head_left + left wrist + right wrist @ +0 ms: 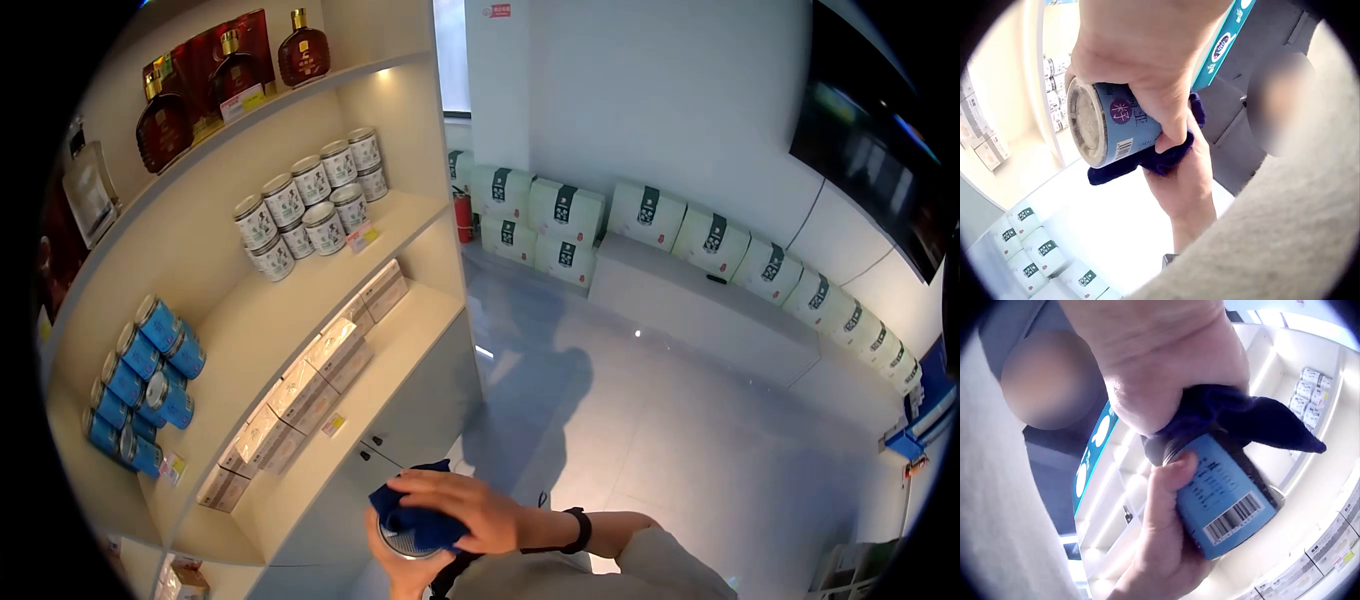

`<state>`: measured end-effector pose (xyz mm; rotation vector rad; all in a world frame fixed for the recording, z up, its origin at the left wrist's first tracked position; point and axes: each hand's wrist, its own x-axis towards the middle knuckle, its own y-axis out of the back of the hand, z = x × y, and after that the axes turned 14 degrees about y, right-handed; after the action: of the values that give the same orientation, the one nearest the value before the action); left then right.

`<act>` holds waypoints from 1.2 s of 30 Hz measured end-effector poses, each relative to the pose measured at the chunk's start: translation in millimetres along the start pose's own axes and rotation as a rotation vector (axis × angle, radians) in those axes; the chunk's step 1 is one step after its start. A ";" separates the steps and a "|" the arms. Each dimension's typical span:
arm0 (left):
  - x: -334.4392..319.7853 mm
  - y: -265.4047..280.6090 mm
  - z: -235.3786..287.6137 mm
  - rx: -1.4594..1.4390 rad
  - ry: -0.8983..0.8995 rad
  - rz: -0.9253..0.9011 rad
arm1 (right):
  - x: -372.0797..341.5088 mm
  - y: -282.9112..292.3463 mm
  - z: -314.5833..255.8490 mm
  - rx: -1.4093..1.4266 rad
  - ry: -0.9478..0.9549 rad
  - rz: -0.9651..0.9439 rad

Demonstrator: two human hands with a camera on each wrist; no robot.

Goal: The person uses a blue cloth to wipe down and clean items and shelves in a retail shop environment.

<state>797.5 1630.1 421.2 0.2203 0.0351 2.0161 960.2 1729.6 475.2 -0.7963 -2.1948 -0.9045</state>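
A blue can [1129,122] with a barcode label is gripped round its side by my left hand [400,570], the thumb lying along the label [1225,494]. Over the lid end of the can lies a dark blue cloth [425,525], bunched, with a loose end [1279,428] sticking out in the right wrist view. My right hand [475,510], with a black band at the wrist, holds the cloth against that end, fingers bent over it. In the left wrist view the can's bare metal base faces sideways, and the right hand [1188,181] is at the opposite end.
To the left stand curved shelves [230,350] with blue cans [125,380], white cans [325,228], boxes [300,390] and bottles [303,55]. White packages [650,215] line a low ledge [700,310] by the far wall. A dark screen [870,130] hangs at the upper right.
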 end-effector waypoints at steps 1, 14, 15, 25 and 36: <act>-2.7 -11.0 7.2 -0.072 0.048 0.011 | -9.5 9.3 5.9 0.112 -0.074 0.090; -31.5 -74.4 5.4 -0.208 0.275 -0.088 | -95.4 18.9 10.2 0.509 0.039 0.503; -30.8 -77.5 0.9 -0.103 0.242 -0.149 | -99.5 23.3 6.5 0.460 -0.279 0.503; -25.2 -97.4 21.7 -0.186 -0.084 -0.050 | -74.5 45.7 15.4 1.542 -0.670 0.609; -9.7 -34.0 45.3 0.099 -0.301 0.324 | -67.8 -21.4 31.6 1.765 -0.976 0.488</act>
<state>839.6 1633.2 460.1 0.6236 -0.0968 2.2834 976.9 1721.7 399.6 -0.6791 -2.1713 1.8234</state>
